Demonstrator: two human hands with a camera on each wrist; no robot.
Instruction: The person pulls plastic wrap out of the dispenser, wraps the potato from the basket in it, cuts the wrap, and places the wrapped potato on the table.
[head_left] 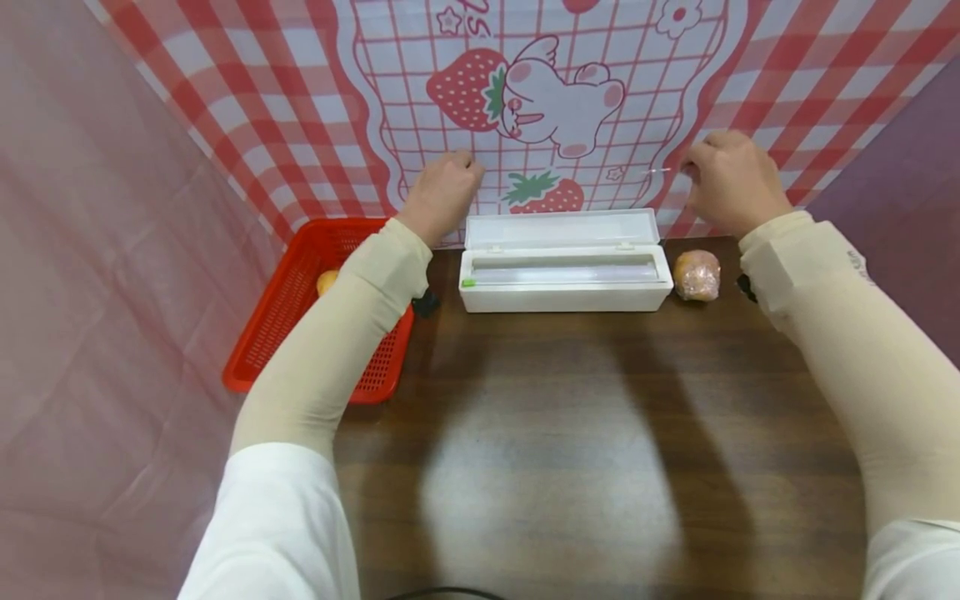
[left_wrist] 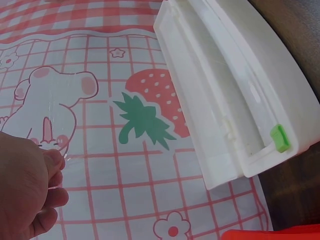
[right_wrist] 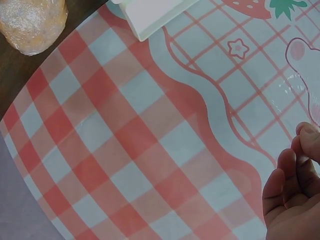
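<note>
The white box [head_left: 566,252] lies lengthwise left to right; the left hand [head_left: 442,196], just beyond its left end, is nearer it than the right hand [head_left: 733,185], past its right end. Fingers [left_wrist: 56,197] of both pinch clear film [head_left: 657,170] beyond the box, its edges lost in faint glints.

Smooth white plastic forms the cling-film dispenser [head_left: 566,298], fitted with a green plastic slider [left_wrist: 281,138]; the roll [head_left: 566,273] inside gleams, glossy and translucent. Crinkled, shiny clear film [right_wrist: 37,25] covers a wrapped bundle [head_left: 697,276]. The red basket [head_left: 258,325] is perforated plastic with a slight gloss. The wood-grain tabletop [head_left: 555,467] reflects light in a soft sheen, while the gingham-and-strawberry sheet [right_wrist: 125,130] looks smooth. Beige undersleeves [head_left: 307,367] and white outer sleeves [head_left: 277,533] are matt cloth; the pink drape [head_left: 112,292] is creased fabric.
</note>
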